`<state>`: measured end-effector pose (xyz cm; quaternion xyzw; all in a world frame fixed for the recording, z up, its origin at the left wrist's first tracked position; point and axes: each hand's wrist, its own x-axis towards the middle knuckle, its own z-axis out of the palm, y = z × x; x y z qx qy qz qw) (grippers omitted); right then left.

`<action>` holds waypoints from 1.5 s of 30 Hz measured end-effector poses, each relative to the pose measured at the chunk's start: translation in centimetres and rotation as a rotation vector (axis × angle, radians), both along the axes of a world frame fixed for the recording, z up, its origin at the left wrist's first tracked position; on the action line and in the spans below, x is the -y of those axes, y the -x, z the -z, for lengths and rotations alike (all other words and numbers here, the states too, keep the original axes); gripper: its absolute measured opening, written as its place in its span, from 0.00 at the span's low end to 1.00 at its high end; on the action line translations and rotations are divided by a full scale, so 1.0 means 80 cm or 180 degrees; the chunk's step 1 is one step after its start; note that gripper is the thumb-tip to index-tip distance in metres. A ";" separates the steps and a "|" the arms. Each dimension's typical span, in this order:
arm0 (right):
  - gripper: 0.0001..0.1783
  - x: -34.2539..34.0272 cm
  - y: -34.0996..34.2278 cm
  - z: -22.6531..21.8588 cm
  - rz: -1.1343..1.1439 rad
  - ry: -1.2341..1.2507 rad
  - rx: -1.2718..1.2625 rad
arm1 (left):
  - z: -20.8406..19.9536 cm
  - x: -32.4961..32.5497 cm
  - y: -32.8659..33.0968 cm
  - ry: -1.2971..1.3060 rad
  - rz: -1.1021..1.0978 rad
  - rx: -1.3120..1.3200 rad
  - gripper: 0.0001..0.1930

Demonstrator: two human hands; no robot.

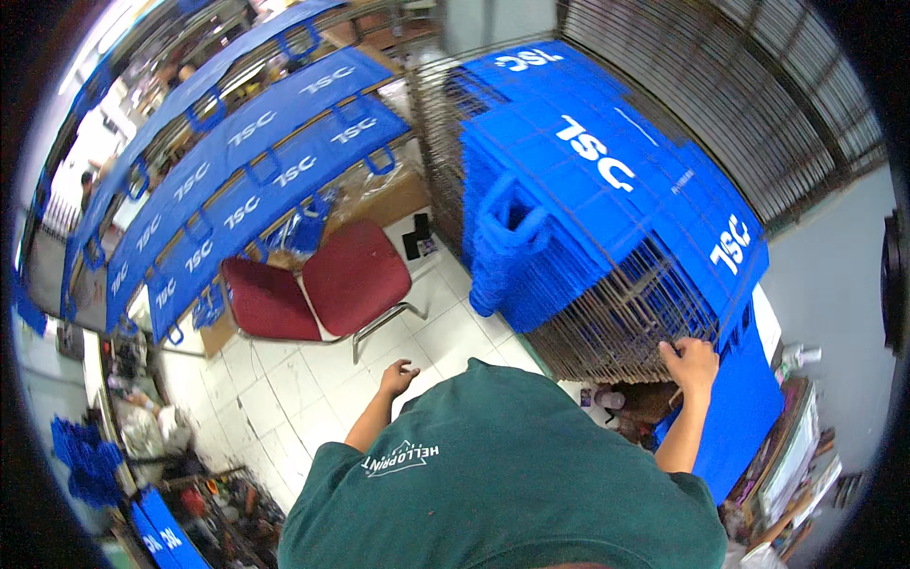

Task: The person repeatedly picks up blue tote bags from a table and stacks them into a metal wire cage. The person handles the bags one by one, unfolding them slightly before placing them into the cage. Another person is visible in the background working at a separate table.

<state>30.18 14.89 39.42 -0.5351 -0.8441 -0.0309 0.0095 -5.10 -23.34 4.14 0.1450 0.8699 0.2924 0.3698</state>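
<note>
My right hand [692, 364] is closed on the near edge of a wire drying rack [607, 332], at the corner beside the printed bags. Many thin wire shelves are stacked close together in this rack. Flat blue fabric bags [635, 180] with white lettering lie across its top, and blue handles [517, 223] hang down at its left side in a thick bunch. Away from the rack, my left hand [398, 377] hovers over the tiled floor, its fingers loosely apart and holding nothing.
A dark red chair [355, 277] stands left of the rack on white tiles [284, 394]. Long boards [237, 161] carry rows of blue bags at the far left. Blue sheets [749, 408] lie right of my right hand, near stacked frames [791, 455]. Clutter fills the lower left.
</note>
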 end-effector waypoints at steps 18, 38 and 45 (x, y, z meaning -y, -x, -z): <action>0.25 0.437 0.594 0.045 -0.5386 0.1802 -0.0335 | 0.102 0.480 -0.203 0.0567 -0.3965 -0.0057 0.26; 0.30 0.924 0.871 0.239 -0.7514 0.2280 0.2508 | 0.028 0.504 -0.208 0.0614 -0.6588 -0.0284 0.28; 0.31 1.146 0.857 0.260 -0.8731 0.2132 0.2702 | 0.023 0.419 -0.226 0.0635 -0.8091 -0.0473 0.27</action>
